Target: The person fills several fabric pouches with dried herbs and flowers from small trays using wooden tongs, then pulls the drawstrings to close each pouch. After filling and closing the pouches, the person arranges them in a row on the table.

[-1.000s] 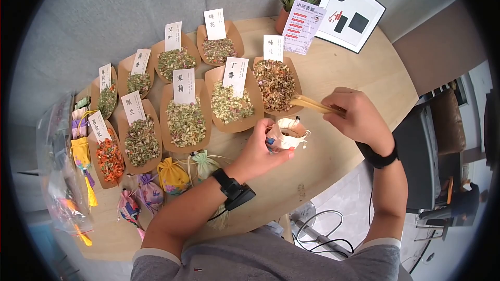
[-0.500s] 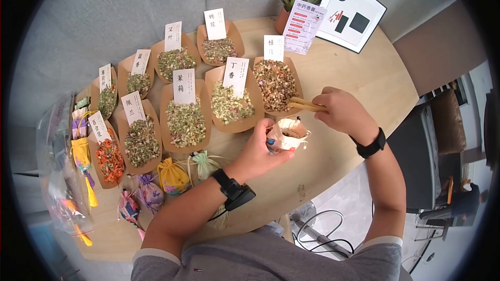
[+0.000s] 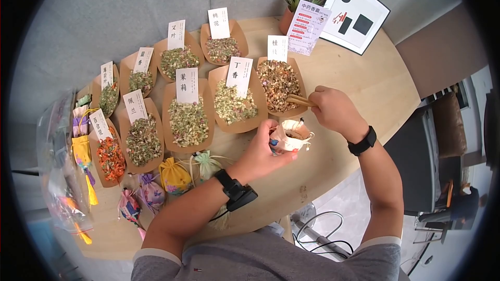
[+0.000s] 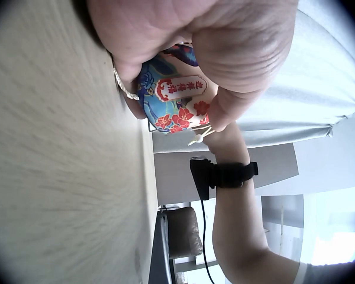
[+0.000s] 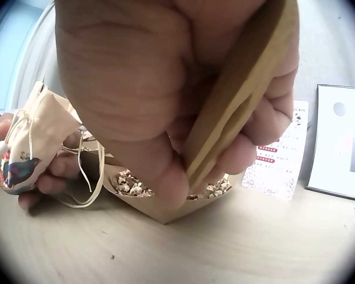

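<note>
My left hand [image 3: 259, 155] holds a small cream drawstring pouch [image 3: 285, 143] upright, its mouth spread and some brown filling showing inside. Blue patterning, red flowers and a label show on the pouch [image 4: 180, 97] in the left wrist view. With thumb and fingers, my right hand [image 3: 338, 113] pinches wooden tongs [image 3: 300, 100]. Their tips reach into the brown dried chips [image 3: 280, 84] near the front right of a paper tray [image 3: 297, 70]. In the right wrist view the tongs [image 5: 242, 89] run down between thumb and fingers, overlapping that tray.
Several paper trays of dried herbs with white name cards stand to the left, including one of orange petals [image 3: 111, 153]. Tied sachets [image 3: 174, 175] lie along the near side by my left forearm. A printed card [image 3: 308, 26], potted plant [image 3: 295, 8] and framed picture [image 3: 354, 14] stand behind.
My right hand has moved left and forward, bringing the tongs' tips down from the tray's edge into the brown chips. My left hand keeps holding the pouch in nearly the same place.
</note>
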### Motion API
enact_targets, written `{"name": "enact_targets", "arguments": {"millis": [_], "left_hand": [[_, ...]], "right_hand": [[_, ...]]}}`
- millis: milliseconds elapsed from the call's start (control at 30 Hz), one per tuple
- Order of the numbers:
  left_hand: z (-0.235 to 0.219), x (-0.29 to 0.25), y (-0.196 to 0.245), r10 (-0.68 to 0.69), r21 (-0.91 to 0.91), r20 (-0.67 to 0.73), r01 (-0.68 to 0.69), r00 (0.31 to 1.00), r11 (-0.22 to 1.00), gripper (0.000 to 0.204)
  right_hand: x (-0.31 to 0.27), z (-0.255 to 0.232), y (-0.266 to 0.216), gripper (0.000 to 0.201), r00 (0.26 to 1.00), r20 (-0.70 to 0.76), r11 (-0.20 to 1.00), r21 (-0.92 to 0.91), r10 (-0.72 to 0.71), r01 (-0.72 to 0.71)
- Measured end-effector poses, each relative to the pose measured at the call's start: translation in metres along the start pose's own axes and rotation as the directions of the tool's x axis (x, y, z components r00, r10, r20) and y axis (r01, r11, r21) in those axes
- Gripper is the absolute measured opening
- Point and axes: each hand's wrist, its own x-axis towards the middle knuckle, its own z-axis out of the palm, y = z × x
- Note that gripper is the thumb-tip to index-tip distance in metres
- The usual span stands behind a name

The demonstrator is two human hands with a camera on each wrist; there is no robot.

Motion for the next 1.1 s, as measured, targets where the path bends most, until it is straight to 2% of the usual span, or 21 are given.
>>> {"name": "enact_targets", "arguments": {"millis": [167,300,367,433,500,567,633,667,733,833,933,1100], "left_hand": [[0.001,-0.001,0.003,-0.032,-0.015,-0.005,0.032,0.999,0.999,0.080],[0.001,-0.002,0.006,-0.010,0.018,-0.020,0.010,1.000,1.000,0.080],[0.001,-0.002,0.008,-0.019,0.003,-0.017,0.019,1.000,1.000,0.079],[0.001,-0.002,0.009,-0.003,0.038,-0.024,0.004,1.000,0.999,0.079],[0.001,-0.001,0.004,0.002,0.052,-0.022,-0.001,1.000,0.999,0.079],[0.001,0.000,0.002,0.007,0.066,-0.022,-0.006,1.000,0.998,0.078],[0.000,-0.001,0.001,-0.014,0.019,-0.018,0.015,1.000,1.000,0.079],[0.000,-0.001,0.000,-0.014,0.021,-0.019,0.014,1.000,1.000,0.079],[0.001,0.000,-0.002,0.012,0.012,-0.020,-0.012,1.000,1.000,0.079],[0.000,0.001,-0.001,0.007,-0.015,-0.008,-0.008,1.000,1.000,0.079],[0.001,0.000,0.000,-0.006,-0.022,-0.008,0.006,1.000,1.000,0.078],[0.000,0.000,-0.003,-0.001,-0.015,-0.004,0.001,1.000,1.000,0.079]], "right_hand": [[-0.011,-0.016,0.001,0.014,0.997,-0.080,0.990,0.136,-0.014,0.024],[-0.026,-0.051,-0.010,0.014,0.996,-0.081,0.967,0.253,0.030,-0.009],[-0.037,-0.073,-0.019,0.019,0.998,-0.013,0.929,0.366,0.064,-0.055],[-0.047,-0.085,-0.023,0.021,1.000,0.006,0.916,0.400,0.023,-0.023],[-0.053,-0.092,-0.030,0.020,0.986,0.160,0.869,0.483,0.034,-0.109],[-0.050,-0.088,-0.025,0.021,0.984,0.174,0.888,0.448,0.021,-0.098],[-0.042,-0.075,-0.018,0.020,0.996,0.041,0.942,0.323,0.081,-0.090],[-0.038,-0.067,-0.014,0.020,0.996,0.039,0.942,0.323,0.081,-0.089],[-0.030,-0.049,-0.006,0.024,0.999,0.030,0.985,0.168,0.033,-0.038],[-0.019,-0.024,-0.003,0.022,0.998,0.066,0.996,0.080,0.021,-0.026],[-0.009,-0.010,-0.004,0.015,1.000,0.016,0.998,0.059,-0.002,0.001],[0.001,0.000,0.000,0.014,1.000,-0.023,1.000,0.026,-0.014,0.015]]}}
